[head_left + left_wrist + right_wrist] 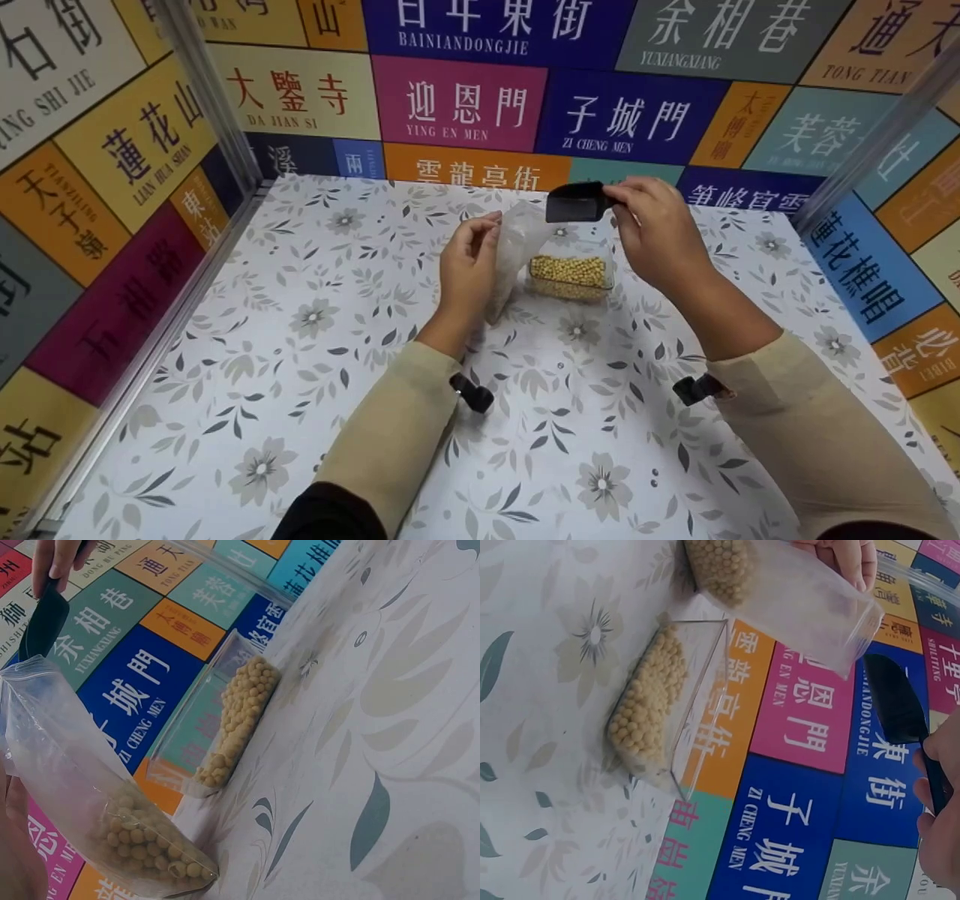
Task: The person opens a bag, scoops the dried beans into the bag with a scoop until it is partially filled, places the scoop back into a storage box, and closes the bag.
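My left hand (469,270) grips a clear zip bag (67,742) near its top, and soybeans (146,840) fill the bag's lower end. My right hand (660,229) pinches the handle of a black scoop (574,202), whose tip is at the bag's mouth in both wrist views. I cannot see any beans in the scoop. Just right of the bag, a clear rectangular container (606,251) stands on the table with soybeans (649,701) inside it. In the right wrist view the bag hangs beside the container, with my left fingers (847,562) at its upper edge.
A white cloth (315,375) with grey flowers and leaves covers the table. Colourful panels with Chinese lettering (457,105) rise behind it and at both sides. Metal posts stand at the back left (217,97) and the back right.
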Tool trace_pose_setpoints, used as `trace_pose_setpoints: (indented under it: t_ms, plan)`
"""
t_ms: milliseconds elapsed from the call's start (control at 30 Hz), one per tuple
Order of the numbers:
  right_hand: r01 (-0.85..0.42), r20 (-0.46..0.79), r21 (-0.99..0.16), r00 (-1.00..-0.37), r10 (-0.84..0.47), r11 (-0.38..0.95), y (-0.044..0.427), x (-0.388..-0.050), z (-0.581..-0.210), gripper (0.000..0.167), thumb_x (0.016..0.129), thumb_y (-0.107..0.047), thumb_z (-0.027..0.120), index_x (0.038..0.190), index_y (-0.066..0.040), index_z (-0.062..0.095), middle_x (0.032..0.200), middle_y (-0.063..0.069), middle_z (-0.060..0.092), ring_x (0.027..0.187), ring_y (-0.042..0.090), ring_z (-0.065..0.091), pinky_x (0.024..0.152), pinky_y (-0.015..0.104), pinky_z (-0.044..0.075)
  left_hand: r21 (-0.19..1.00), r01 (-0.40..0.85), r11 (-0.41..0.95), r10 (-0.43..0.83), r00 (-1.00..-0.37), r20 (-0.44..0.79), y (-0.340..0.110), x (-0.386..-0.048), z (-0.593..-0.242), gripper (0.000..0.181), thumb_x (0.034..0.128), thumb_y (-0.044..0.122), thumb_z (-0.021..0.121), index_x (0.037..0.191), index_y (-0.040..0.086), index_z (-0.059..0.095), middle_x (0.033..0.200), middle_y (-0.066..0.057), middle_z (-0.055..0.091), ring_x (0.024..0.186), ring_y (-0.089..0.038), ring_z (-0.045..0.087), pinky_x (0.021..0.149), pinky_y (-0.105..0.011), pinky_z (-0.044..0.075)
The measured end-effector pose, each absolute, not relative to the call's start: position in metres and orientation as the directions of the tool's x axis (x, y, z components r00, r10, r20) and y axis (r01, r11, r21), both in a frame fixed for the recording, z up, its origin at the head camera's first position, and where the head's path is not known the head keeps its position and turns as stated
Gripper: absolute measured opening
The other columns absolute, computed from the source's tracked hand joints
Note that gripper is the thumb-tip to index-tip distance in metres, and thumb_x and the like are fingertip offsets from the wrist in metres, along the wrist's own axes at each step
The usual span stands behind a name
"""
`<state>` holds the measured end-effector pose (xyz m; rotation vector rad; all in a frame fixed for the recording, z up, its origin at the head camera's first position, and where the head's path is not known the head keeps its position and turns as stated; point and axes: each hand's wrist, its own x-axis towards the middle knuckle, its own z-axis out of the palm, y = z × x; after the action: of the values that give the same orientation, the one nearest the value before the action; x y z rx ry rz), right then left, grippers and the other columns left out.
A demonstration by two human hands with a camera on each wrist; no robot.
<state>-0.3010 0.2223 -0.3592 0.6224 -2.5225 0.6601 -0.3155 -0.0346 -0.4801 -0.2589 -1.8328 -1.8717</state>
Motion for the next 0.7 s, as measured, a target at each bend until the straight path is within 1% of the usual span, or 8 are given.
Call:
trace_pose_setpoints:
  t_ms: [200,300,367,467,567,700]
  plan:
    - [-0.437,0.46,-0.448,-0.861,-0.219,0.78,0.239,-0.305,-0.369,0.034,0.112,-0.018,0.055,0.143,-0.01,0.068,0.142,0.015,0.065,0.14,0.039,0.054,0.119,0.06,0.043,0.879,0.476,0.019,-0.211,-0.858,0.469,-0.036,-0.314,-0.48,0.01,0.1089,0.015,0.063,0.115,0.01,0.069,0.137,0.0,0.074,0.132,-0.012,0.068,0.113,-0.025,0.055]
    - [-0.388,0.421,-0.476,-0.889,-0.182,0.789,0.248,-0.311,-0.376,0.036,0.113,-0.02,0.054,0.144,-0.011,0.067,0.143,0.014,0.064,0.141,0.038,0.053,0.119,0.06,0.043,0.882,0.471,0.018,-0.209,-0.861,0.464,-0.036,-0.313,-0.48,0.01,0.1089,0.016,0.063,0.114,0.01,0.069,0.137,0.001,0.074,0.132,-0.01,0.067,0.114,-0.025,0.055]
    - [-0.346,0.372,-0.481,-0.913,-0.17,0.805,0.253,-0.315,-0.381,0.037,0.113,-0.02,0.054,0.146,-0.011,0.066,0.145,0.014,0.063,0.142,0.04,0.052,0.118,0.061,0.044,0.887,0.462,0.024,-0.208,-0.865,0.456,-0.036,-0.313,-0.479,0.01,0.109,0.016,0.063,0.115,0.011,0.069,0.137,0.003,0.074,0.132,-0.009,0.067,0.114,-0.024,0.054]
    - [-0.284,0.266,-0.446,-0.947,-0.177,0.849,0.259,-0.321,-0.39,0.038,0.113,-0.019,0.052,0.148,-0.011,0.064,0.146,0.016,0.061,0.142,0.042,0.051,0.117,0.063,0.045,0.893,0.448,0.032,-0.208,-0.871,0.445,-0.036,-0.312,-0.479,0.01,0.1092,0.016,0.062,0.116,0.012,0.069,0.137,0.004,0.074,0.132,-0.008,0.066,0.114,-0.023,0.054]
    - [-0.252,0.174,-0.386,-0.965,-0.198,0.887,0.262,-0.326,-0.399,0.038,0.113,-0.017,0.051,0.149,-0.01,0.062,0.148,0.017,0.06,0.141,0.044,0.051,0.115,0.064,0.046,0.895,0.446,0.026,-0.21,-0.872,0.441,-0.035,-0.313,-0.479,0.01,0.1092,0.016,0.062,0.116,0.011,0.069,0.137,0.004,0.074,0.132,-0.009,0.067,0.114,-0.023,0.054]
    - [-0.264,0.153,-0.333,-0.962,-0.225,0.905,0.264,-0.331,-0.412,0.037,0.112,-0.011,0.053,0.146,-0.006,0.064,0.146,0.019,0.061,0.139,0.045,0.052,0.115,0.063,0.047,0.884,0.467,0.016,-0.201,-0.865,0.46,-0.035,-0.313,-0.479,0.013,0.1095,0.016,0.062,0.117,0.008,0.069,0.137,-0.001,0.073,0.132,-0.012,0.067,0.113,-0.025,0.056]
